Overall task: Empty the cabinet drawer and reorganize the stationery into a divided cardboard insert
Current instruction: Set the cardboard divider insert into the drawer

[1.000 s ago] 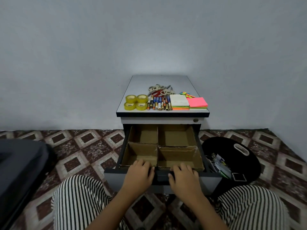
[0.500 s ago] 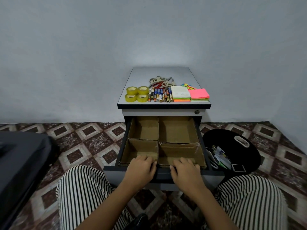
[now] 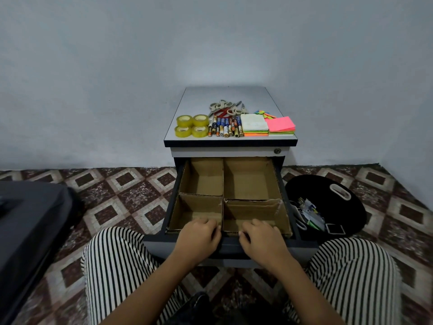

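while the drawer (image 3: 159,247) stands open, left hand (image 3: 199,236) and right hand (image 3: 261,239) grip its front edge, fingers curled.

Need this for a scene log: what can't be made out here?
Head view:
Left hand and right hand: fingertips curl out of sight; grip on drawer front or cardboard insert unclear.
Small cylinders: markers or batteries, too small.
Black bag: contents small, partly behind drawer.
Dark object, left: cut by frame edge.
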Available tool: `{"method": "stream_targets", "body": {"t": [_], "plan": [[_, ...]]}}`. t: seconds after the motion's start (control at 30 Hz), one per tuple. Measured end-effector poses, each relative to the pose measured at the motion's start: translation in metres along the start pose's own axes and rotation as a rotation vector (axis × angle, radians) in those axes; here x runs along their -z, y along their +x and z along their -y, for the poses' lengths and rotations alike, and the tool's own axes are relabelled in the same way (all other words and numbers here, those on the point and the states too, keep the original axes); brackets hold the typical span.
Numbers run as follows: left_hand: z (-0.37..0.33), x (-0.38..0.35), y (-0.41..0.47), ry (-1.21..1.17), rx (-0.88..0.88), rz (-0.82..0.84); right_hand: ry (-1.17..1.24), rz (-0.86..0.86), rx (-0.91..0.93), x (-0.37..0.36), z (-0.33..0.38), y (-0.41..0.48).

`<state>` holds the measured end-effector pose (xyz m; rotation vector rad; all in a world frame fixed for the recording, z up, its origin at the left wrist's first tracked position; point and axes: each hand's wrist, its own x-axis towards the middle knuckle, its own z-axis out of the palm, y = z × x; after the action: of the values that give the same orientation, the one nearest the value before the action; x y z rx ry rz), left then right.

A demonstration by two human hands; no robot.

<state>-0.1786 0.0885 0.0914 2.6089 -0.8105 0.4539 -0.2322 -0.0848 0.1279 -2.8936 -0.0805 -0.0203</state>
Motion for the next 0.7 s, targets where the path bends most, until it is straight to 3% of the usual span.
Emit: {"method": "stream_targets", "body": {"t": [0.33,0.7], "plan": [[-0.002,0.001,-0.005,0.031,-0.042,0.000,-0.005,-0.040,0.046,-0.003,-0.005,-0.003],[0.002,0.013,0.034,-0.026,0.030,0.079,0.073,-0.150,0.162,0.015,-0.006,0.036]]}}
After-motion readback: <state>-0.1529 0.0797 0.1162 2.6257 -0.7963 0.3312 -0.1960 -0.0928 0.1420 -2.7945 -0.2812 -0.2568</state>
